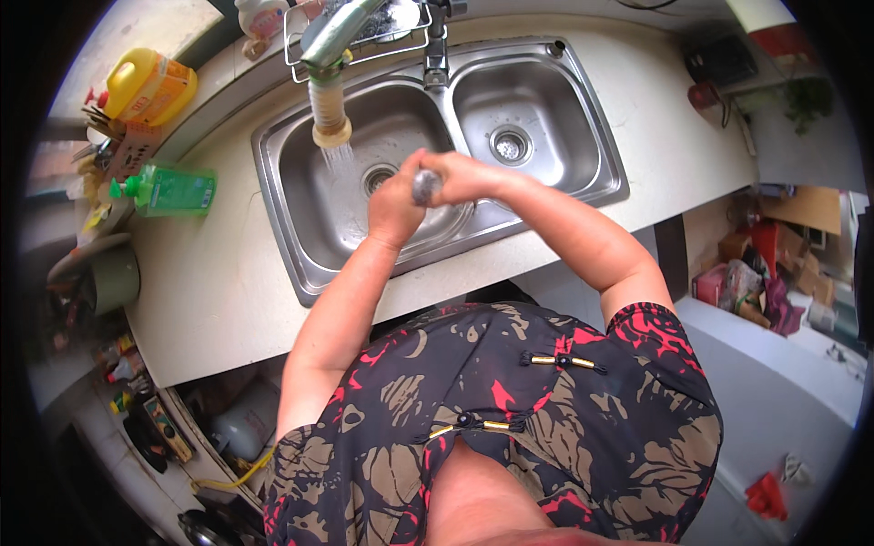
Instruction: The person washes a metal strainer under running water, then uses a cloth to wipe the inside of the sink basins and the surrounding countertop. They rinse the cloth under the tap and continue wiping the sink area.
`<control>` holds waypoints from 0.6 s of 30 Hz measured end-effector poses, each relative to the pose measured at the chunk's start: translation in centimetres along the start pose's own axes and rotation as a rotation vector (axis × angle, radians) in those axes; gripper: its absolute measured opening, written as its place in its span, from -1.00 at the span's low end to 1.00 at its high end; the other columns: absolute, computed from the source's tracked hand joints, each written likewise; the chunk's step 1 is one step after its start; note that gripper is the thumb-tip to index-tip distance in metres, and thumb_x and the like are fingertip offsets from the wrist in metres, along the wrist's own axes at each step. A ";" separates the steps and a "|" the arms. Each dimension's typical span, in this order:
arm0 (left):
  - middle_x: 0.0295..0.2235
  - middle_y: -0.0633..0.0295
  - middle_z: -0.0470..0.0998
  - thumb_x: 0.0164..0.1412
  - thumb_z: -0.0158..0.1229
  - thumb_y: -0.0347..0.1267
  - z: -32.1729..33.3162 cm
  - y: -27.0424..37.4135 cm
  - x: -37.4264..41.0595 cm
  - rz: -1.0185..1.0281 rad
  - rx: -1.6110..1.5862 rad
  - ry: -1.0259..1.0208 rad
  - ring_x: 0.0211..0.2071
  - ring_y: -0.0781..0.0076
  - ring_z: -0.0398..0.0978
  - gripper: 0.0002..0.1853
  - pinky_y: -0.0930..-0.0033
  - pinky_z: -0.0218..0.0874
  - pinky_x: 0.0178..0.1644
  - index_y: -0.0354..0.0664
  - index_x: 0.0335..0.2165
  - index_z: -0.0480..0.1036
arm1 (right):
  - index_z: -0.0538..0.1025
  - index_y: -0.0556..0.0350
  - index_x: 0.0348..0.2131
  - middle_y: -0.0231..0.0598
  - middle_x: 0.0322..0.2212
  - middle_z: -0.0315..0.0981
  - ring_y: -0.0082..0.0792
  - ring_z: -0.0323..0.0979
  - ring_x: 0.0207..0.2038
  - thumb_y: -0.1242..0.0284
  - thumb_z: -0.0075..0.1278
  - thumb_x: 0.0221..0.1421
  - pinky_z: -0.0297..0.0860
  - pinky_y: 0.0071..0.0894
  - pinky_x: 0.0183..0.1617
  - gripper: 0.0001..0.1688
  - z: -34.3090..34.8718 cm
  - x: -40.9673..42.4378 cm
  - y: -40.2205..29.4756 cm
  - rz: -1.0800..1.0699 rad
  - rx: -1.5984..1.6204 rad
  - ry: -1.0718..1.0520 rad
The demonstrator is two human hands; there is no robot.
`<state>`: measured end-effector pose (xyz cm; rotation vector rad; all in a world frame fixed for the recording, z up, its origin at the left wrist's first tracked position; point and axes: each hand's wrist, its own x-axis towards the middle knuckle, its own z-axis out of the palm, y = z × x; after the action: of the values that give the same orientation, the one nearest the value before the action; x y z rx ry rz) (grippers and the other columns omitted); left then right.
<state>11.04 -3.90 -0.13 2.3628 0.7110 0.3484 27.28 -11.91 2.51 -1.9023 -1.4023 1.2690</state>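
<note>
Over the left basin of a stainless steel double sink (276, 198), my two hands meet. Between them is a grey wad (427, 186) that looks like steel wool. My left hand (396, 208) presses against it from the left, fingers curled. From the right, my right hand (463, 179) closes around the same wad. Water (339, 160) runs from a ribbed white hose extension (326, 102) on the metal faucet (345, 34) into the left basin, left of my hands. The left drain (379, 179) is partly covered by my left hand.
The right basin (526, 89) has its own drain strainer. A green pump bottle (179, 190) stands on the counter (198, 286) at left. Behind it are a yellow jug (150, 85) and a utensil holder (133, 147). A wire dish rack (362, 51) sits behind the faucet.
</note>
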 end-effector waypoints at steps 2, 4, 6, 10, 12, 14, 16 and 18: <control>-0.25 -0.01 0.55 0.05 0.23 -0.30 -0.9 -0.3 -0.9 -0.206 -0.202 0.165 -0.22 -0.06 0.52 -0.44 0.11 0.35 -0.20 0.00 0.04 0.27 | 0.43 0.10 -0.06 -0.27 -0.18 0.47 -0.43 0.43 -0.11 0.26 0.29 -0.13 0.35 -0.37 -0.01 -0.36 -3.3 0.7 -2.1 -0.260 0.251 0.166; -0.24 0.09 0.55 0.04 0.30 -0.30 0.7 0.4 -1.8 -0.276 -0.434 0.219 -0.21 0.18 0.54 -0.46 0.26 0.33 -0.13 -0.11 -0.01 0.32 | 0.52 0.15 -0.10 -0.27 -0.20 0.51 -0.51 0.45 -0.13 0.28 0.17 0.04 0.37 -0.45 -0.02 -0.54 -6.7 2.2 -0.3 -0.268 0.466 0.263; -0.20 0.19 0.51 0.00 0.37 -0.30 1.9 1.5 -2.9 -0.423 -0.626 0.214 -0.22 0.40 0.46 -0.43 0.36 0.29 -0.11 -0.23 -0.04 0.34 | 0.63 0.14 -0.22 -0.32 -0.30 0.60 -0.56 0.49 -0.23 0.25 0.15 0.06 0.38 -0.52 -0.06 -0.63 -8.5 3.9 1.4 -0.266 0.283 0.228; -0.15 0.18 0.48 0.05 0.35 -0.30 2.5 2.3 -5.0 -0.573 -0.641 0.231 -0.19 0.47 0.43 -0.43 0.43 0.25 -0.06 -0.21 0.01 0.35 | 0.67 0.07 -0.37 -0.37 -0.49 0.63 -0.56 0.51 -0.44 0.20 0.20 -0.03 0.42 -0.54 -0.26 -0.67 -8.9 7.1 0.7 -0.332 0.370 0.417; -0.08 0.18 0.44 0.10 0.32 -0.31 1.8 6.0 -4.5 -0.703 -0.915 0.204 -0.17 0.53 0.42 -0.46 0.46 0.22 -0.03 -0.19 0.03 0.35 | 0.67 0.10 -0.42 -0.35 -0.55 0.60 -0.57 0.50 -0.49 0.21 0.20 -0.04 0.42 -0.54 -0.30 -0.68 -9.5 7.7 1.3 -0.261 0.561 0.408; -0.31 0.31 0.47 0.16 0.25 -0.20 2.6 8.0 -4.1 -0.616 -0.990 0.310 -0.37 0.59 0.40 -0.58 0.51 0.25 -0.23 -0.17 -0.08 0.39 | 0.67 0.13 -0.38 -0.31 -0.50 0.62 -0.52 0.54 -0.42 0.20 0.21 -0.03 0.44 -0.50 -0.26 -0.64 -8.7 6.9 1.8 -0.291 0.439 0.472; -0.27 0.30 0.48 0.21 0.20 -0.22 1.6 7.7 -3.4 -0.590 -1.090 0.365 -0.34 0.57 0.42 -0.60 0.49 0.27 -0.22 -0.17 -0.06 0.38 | 0.48 0.15 0.01 -0.07 -0.14 0.53 -0.33 0.49 -0.10 -0.02 0.20 -0.03 0.41 -0.38 -0.02 -0.23 -6.6 3.9 0.6 -0.338 0.539 0.287; -0.01 0.22 0.38 0.29 0.10 -0.27 1.6 6.8 -3.3 -0.528 -1.207 0.345 -0.01 0.48 0.33 -0.46 0.41 0.18 0.08 -0.16 0.18 0.24 | 0.31 0.14 0.15 -0.08 0.02 0.39 -0.29 0.42 0.00 0.02 0.22 -0.01 0.42 -0.34 0.02 -0.11 -4.4 -0.7 0.9 -0.358 0.376 0.148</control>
<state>11.74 -11.02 2.87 0.9505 0.8921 0.7011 31.49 -12.15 4.19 -1.3921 -1.2533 1.0992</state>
